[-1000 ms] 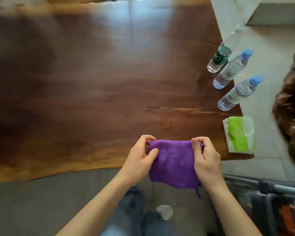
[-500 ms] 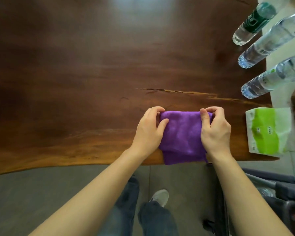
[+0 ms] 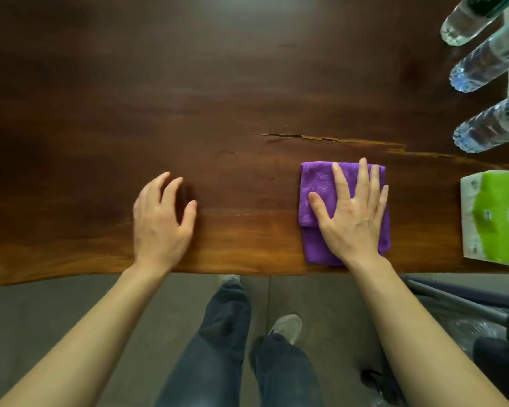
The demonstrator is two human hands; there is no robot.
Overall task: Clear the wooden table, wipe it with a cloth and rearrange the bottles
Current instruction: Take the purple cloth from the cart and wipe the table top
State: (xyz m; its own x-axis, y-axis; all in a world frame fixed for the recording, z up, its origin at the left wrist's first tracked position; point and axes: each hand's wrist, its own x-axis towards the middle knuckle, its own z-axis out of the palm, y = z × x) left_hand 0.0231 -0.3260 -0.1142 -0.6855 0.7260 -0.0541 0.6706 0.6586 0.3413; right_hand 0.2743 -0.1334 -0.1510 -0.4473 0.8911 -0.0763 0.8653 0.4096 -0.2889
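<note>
At about eight o'clock in the view, the left hand [image 3: 162, 221] has let go of the cloth it was pinching half a second ago and now rests on the bare wooden table [image 3: 188, 83] near its front edge, fingers loosely curled and spread, holding nothing. Moving toward the centre, the broad dark surface is free of objects, with only a long crack in the grain running toward three o'clock. At roughly four o'clock the purple cloth [image 3: 316, 183], which both hands were folding and gripping a moment before, now lies folded flat on the wood near the front edge, and the right hand [image 3: 354, 218] is pressed down on top of it, palm flat and fingers splayed wide, not clamped around it. That shift from a two-handed fold to a one-handed flat press suggests the folding is over and the wiping stroke is about to start, with the left hand likely bracing. Farther right, at three o'clock, a green and white tissue pack [image 3: 495, 215] sits at the table's right end, and between one and two o'clock three clear water bottles [image 3: 482, 63] stand in a row along that same edge. The bottles are well apart from the cloth, so rearranging them looks still to come.
</note>
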